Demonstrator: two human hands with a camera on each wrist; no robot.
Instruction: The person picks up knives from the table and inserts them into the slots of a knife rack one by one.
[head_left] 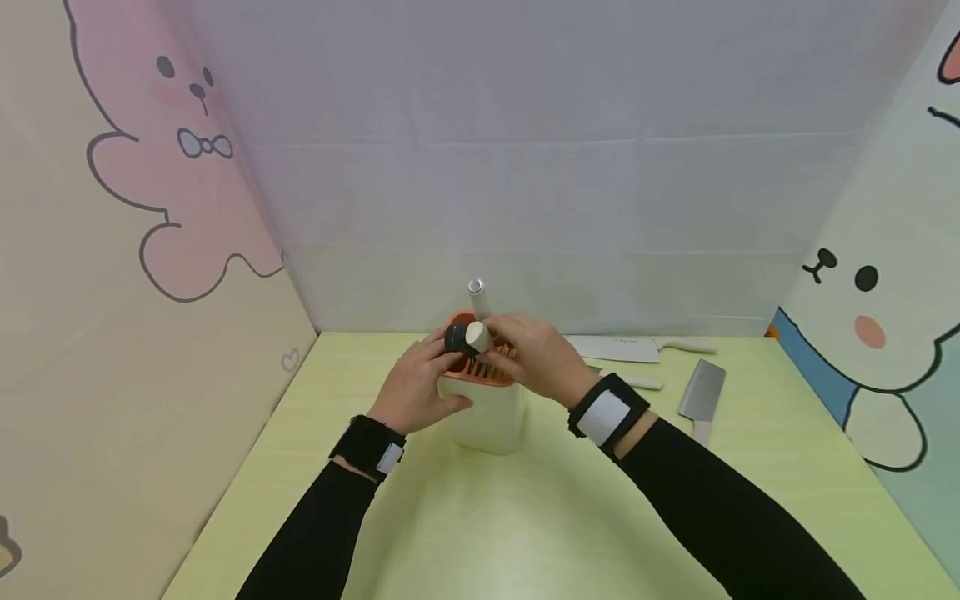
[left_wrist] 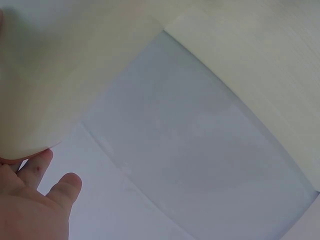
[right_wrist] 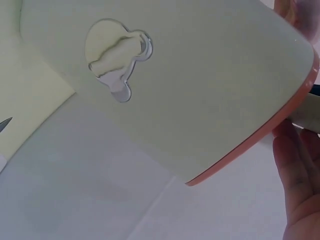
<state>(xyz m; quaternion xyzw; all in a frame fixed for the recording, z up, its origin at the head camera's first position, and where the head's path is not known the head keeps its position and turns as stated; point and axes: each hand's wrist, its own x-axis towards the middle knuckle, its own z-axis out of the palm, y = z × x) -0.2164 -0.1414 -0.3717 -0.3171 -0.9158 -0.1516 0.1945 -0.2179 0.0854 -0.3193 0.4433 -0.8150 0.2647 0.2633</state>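
Observation:
A pale knife block (head_left: 487, 421) with an orange slotted top (head_left: 491, 377) stands between the two hands. My right hand (head_left: 543, 358) pinches a cream-handled utensil (head_left: 478, 337) right over the slots; its lower part is hidden. Close beside this handle is a dark rounded piece (head_left: 456, 338). On the left side of the block, my left hand (head_left: 420, 383) reaches its straight fingers to the orange rim, the thumb spread apart. A white handle with a metal end (head_left: 477, 292) sticks up at the back of the block. In the right wrist view, the orange rim (right_wrist: 250, 140) runs beside the right fingers.
To the right of the block lie a large cleaver (head_left: 615, 347) with a white handle, another white-handled knife (head_left: 641, 382) partly behind the right arm, and a smaller cleaver (head_left: 703, 392). A pale cloth wall (head_left: 525, 208) closes off the table's back edge.

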